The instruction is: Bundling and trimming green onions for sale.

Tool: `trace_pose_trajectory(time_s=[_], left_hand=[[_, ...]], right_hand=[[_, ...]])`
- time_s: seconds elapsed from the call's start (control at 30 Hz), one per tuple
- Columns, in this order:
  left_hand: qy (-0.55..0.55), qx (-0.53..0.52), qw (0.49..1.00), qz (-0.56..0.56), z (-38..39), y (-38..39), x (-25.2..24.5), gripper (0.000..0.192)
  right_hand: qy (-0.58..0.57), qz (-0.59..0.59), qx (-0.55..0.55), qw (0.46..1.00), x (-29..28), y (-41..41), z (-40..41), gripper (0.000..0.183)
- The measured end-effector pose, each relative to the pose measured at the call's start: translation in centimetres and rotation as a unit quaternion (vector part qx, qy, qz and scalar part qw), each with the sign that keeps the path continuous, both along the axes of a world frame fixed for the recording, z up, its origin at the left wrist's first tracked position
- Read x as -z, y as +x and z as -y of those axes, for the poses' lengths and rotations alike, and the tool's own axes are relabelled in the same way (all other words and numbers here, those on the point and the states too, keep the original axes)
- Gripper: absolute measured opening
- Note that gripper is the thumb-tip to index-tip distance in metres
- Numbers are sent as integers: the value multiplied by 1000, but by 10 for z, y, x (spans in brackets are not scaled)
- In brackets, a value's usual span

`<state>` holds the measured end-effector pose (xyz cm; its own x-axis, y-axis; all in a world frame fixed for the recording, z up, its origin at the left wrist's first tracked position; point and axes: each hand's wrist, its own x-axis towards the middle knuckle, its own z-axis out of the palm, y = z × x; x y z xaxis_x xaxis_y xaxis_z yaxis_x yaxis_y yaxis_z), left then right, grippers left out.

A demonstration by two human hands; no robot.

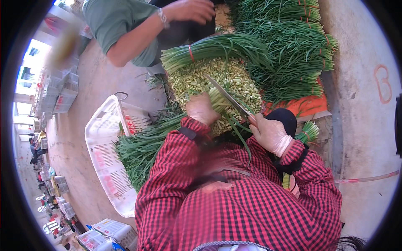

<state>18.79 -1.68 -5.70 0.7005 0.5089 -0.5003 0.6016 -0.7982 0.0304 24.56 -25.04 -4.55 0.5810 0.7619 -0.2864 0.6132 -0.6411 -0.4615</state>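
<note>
My left hand (202, 108), in a thin glove, grips a bunch of green garlic chives (157, 138) near its pale stem ends. The leaves trail left under my sleeve and over the rim of a white plastic crate. My right hand (270, 133), also gloved, holds a knife (228, 96) by its handle. Its long blade slants up and left beside the stem ends, over a heap of short cut stem pieces (188, 83). Behind the heap's middle lies another bunch of chives (216, 50), tied with a red band. Several loose leaves hang down between my hands.
Tied chive bunches (292, 53) are piled at the upper right on an orange sheet (295, 105). A small bunch (307, 131) lies beyond my right hand. The white plastic crate (103, 160) stands at my left. Across from me, a co-worker's hand (190, 11) reaches over the far side.
</note>
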Motion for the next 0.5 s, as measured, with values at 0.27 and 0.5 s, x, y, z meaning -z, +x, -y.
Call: trace_pose_trajectory(time_s=[0.27, 0.5], left_hand=[[65, 65, 991, 98, 2, -12, 20, 71], [72, 103, 984, 129, 0, -6, 26, 63]], right_hand=[[-59, -25, -46, 997, 14, 18, -9, 33], [-62, -59, 10, 996, 61, 20, -75, 30]])
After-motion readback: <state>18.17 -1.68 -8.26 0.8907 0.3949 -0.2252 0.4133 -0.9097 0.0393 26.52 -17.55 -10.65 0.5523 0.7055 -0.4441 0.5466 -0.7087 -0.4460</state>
